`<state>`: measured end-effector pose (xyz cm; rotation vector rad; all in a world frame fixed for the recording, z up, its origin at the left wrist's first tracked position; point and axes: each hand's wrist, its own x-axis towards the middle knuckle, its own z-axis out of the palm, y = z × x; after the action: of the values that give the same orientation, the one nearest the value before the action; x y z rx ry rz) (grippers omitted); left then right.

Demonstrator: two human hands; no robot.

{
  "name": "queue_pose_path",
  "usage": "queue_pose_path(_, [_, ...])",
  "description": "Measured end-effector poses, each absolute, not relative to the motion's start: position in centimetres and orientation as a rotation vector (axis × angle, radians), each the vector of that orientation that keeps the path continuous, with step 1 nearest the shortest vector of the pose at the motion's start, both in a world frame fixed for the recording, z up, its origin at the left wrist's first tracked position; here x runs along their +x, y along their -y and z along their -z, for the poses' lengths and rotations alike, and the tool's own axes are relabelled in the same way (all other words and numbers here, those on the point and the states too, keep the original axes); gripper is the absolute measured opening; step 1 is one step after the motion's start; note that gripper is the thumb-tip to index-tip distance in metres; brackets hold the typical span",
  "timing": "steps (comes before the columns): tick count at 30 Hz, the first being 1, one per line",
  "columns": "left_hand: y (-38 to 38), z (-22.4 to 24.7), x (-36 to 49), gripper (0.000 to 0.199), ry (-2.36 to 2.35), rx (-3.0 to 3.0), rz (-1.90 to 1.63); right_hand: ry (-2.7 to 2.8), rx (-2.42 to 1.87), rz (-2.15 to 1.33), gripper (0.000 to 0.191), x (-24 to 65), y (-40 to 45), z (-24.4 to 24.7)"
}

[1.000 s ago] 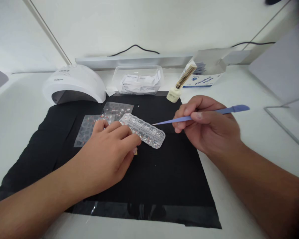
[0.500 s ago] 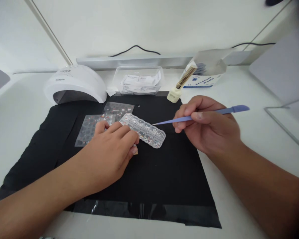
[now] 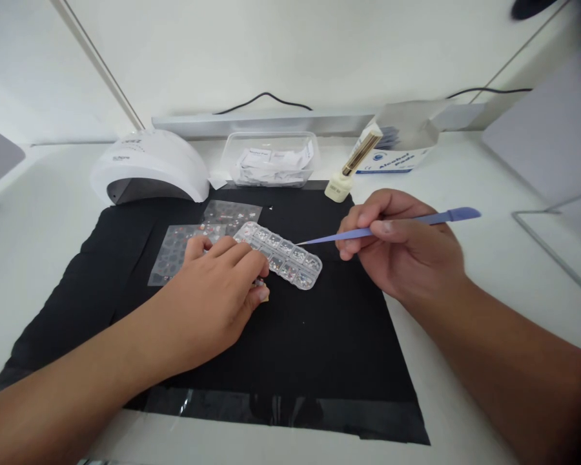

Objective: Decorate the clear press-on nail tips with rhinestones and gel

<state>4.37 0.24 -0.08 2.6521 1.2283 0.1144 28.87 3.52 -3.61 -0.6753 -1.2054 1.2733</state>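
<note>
My right hand (image 3: 401, 242) pinches a pair of blue-purple tweezers (image 3: 416, 223) between thumb and fingers. Their fine tip points left, at the edge of a clear compartment case (image 3: 290, 261) filled with tiny rhinestones. My left hand (image 3: 223, 278) is closed, its fingers curled over the case's near left side. A small tan piece (image 3: 266, 298) shows at the left thumb, with coloured specks beside it; most of it is hidden, so its kind is unclear. Behind the left hand lie translucent sheets (image 3: 167, 258) of dark ovals with small decorations.
The black mat (image 3: 319, 361) covers the middle of the white table. Along the back are a white nail lamp (image 3: 150, 161), a clear tub (image 3: 271, 161) of packets, a cream polish bottle (image 3: 337, 187) with gold cap, and an alcohol pads box (image 3: 392, 158).
The view has shifted slightly. Coloured specks show a little more between my left thumb and fingers. The tweezers stay with their tip by the case.
</note>
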Motion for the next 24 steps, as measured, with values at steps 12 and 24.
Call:
queue_pose_path(12, [-0.31, 0.07, 4.33, 0.007, -1.228, 2.649, -0.123, 1.212, -0.670, -1.269, 0.005, 28.85, -3.50, 3.63])
queue_pose_path(24, [-0.50, 0.01, 4.39, 0.012, -1.229, 2.607, -0.052, 1.238, -0.655, -1.285, 0.006, 29.00, -3.53, 3.63])
